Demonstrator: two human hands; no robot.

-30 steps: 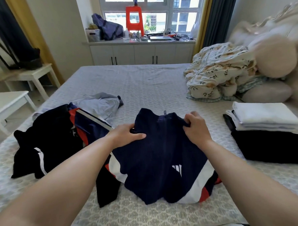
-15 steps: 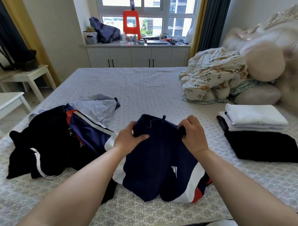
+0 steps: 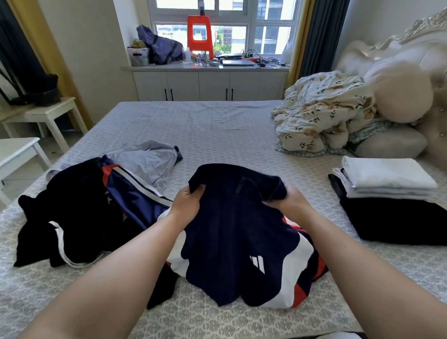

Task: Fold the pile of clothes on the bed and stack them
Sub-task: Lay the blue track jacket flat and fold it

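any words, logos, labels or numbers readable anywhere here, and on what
No readable words or numbers anywhere.
Navy jacket, gripped by left hand and right hand: white three-stripe logo, no lettering.
Bag on the windowsill: any print is too blurred to read.

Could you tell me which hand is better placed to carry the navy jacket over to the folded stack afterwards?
Right hand: it grips the navy jacket on the folded stack's side.

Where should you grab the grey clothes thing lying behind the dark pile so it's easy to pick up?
Probably pinch the grey garment at its far right end by the dark cuff, coming from the bare bed side. That end lies free on the cover, while its left part is tucked behind the dark pile.
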